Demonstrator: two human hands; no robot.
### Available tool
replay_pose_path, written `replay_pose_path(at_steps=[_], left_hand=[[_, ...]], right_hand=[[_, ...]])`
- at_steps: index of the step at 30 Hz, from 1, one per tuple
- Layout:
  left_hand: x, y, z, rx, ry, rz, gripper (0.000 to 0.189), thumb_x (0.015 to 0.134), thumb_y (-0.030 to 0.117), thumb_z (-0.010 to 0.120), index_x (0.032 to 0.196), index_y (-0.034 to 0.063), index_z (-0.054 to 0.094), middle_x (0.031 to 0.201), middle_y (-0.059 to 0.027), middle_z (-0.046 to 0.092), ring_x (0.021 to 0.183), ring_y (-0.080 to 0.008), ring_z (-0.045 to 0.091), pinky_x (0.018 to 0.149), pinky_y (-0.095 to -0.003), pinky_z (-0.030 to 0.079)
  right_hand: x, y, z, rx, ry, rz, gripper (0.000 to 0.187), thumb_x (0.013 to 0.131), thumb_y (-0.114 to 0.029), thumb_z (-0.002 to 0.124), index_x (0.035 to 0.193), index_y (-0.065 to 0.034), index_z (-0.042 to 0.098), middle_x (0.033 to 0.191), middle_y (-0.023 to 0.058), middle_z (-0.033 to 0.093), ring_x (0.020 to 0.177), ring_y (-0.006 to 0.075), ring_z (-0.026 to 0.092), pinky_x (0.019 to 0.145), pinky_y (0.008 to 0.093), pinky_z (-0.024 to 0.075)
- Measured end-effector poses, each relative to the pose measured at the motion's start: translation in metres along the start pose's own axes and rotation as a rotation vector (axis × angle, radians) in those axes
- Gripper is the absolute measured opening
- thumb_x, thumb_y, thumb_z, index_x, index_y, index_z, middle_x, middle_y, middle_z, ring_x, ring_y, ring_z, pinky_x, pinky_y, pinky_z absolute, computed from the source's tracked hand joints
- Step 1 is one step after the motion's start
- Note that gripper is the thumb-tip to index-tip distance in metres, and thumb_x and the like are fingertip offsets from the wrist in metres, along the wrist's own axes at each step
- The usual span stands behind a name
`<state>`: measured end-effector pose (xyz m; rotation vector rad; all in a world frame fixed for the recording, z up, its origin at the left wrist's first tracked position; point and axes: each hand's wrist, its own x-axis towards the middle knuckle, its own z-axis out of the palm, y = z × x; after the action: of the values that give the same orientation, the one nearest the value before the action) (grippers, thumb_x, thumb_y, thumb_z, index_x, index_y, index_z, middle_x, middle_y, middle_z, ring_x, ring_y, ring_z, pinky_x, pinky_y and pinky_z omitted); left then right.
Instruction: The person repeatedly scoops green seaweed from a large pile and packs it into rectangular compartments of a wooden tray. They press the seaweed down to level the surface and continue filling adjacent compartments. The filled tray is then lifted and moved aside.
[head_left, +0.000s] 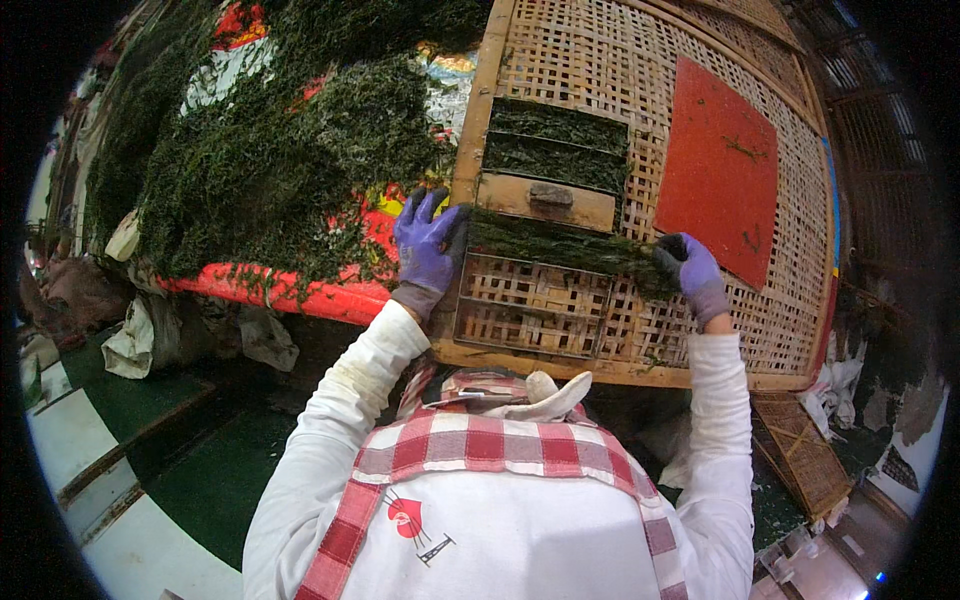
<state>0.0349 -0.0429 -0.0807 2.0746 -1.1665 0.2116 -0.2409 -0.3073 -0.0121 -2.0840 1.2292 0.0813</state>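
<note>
A thin metal frame (534, 300) with several slots lies on a woven bamboo tray (577, 67). Dark green stringy seaweed (555, 157) fills its two far slots. Nearer me, a wooden pressing board (502, 196) with a small block handle sits in the frame. A loose band of seaweed (540, 238) stretches across the slot before the board. At its left end is my left hand (426, 244), in a purple glove with dark fingertips, fingers spread by the tray's wooden edge. My right hand (694, 274), gloved alike, pinches the band's right end, which spills past the frame. The nearest slots show bare weave.
A large heap of seaweed (300, 150) lies on red printed sheeting (300, 292) at left. On the tray's right side rests a red board (716, 172) with a few seaweed scraps. A smaller woven rack (802, 450) leans below at right.
</note>
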Motion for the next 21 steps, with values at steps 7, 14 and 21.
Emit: replay_pose_path(at_steps=[7, 14, 21], left_hand=[[0.017, 0.016, -0.011, 0.119, -0.207, 0.164, 0.020, 0.071, 0.025, 0.074, 0.091, 0.0222, 0.071, 0.130, -0.0115, 0.055, 0.129, -0.0449, 0.034, 0.104, -0.0504, 0.026], [0.058, -0.031, -0.027, -0.213, -0.168, -0.047, 0.027, 0.070, 0.037, 0.075, 0.091, 0.0195, 0.072, 0.113, -0.0131, 0.063, 0.113, -0.0325, 0.055, 0.101, -0.0464, 0.036], [0.098, -0.133, 0.000, 0.699, -0.339, 0.034, 0.045, 0.077, 0.028, 0.069, 0.121, 0.0231, 0.058, 0.124, -0.0128, 0.057, 0.116, -0.0335, 0.052, 0.092, -0.0456, 0.045]], right_hand=[[-0.066, -0.069, 0.061, -0.571, 0.081, -0.695, 0.055, 0.067, -0.001, 0.061, 0.121, -0.0089, 0.054, 0.121, 0.0134, 0.056, 0.113, 0.0313, 0.052, 0.095, 0.0436, 0.0413], [-0.064, -0.058, 0.060, -0.522, 0.100, -0.638, 0.056, 0.069, -0.004, 0.062, 0.124, -0.0055, 0.052, 0.126, 0.0172, 0.053, 0.117, 0.0348, 0.049, 0.100, 0.0442, 0.0379], [-0.084, -0.046, 0.033, -0.198, 0.347, -0.501, 0.046, 0.080, 0.001, 0.057, 0.126, -0.0014, 0.052, 0.124, 0.0213, 0.054, 0.114, 0.0397, 0.050, 0.099, 0.0442, 0.0403]])
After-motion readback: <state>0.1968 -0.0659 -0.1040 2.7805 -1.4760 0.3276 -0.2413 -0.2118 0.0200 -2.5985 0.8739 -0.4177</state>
